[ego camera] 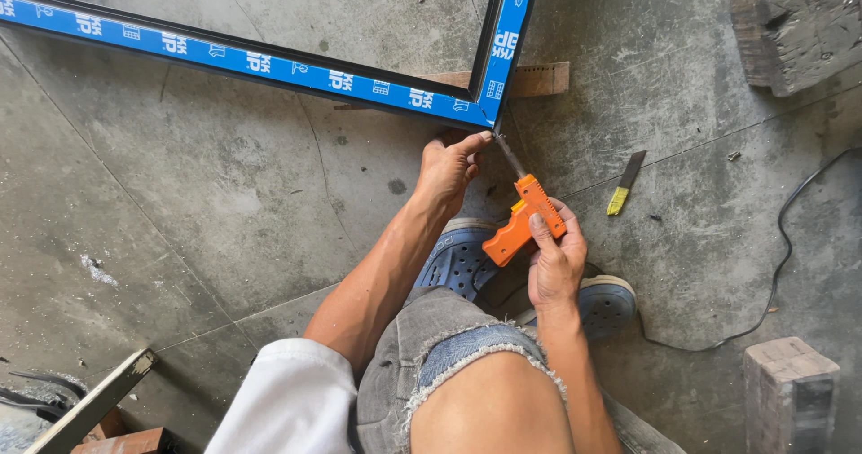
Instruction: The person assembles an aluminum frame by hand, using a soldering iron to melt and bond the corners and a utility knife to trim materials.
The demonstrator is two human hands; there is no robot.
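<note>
A dark metal frame (269, 63) covered in blue protective film lies on the concrete floor, its corner near the top middle. My left hand (446, 168) pinches something small at that corner, fingertips touching the frame's edge. My right hand (555, 261) grips an orange drill-shaped power tool (521, 220). Its thin bit (510, 156) points up at the frame corner, right beside my left fingertips. My bent knee in frayed denim shorts (458, 364) fills the bottom middle.
A wooden strip (539, 79) props the frame corner. A yellow-handled chisel (625, 185) lies to the right. A black cable (781, 256) curves across the floor. Rough blocks sit at top right (795, 23) and bottom right (790, 387). Blue perforated shoes (458, 261) are under me.
</note>
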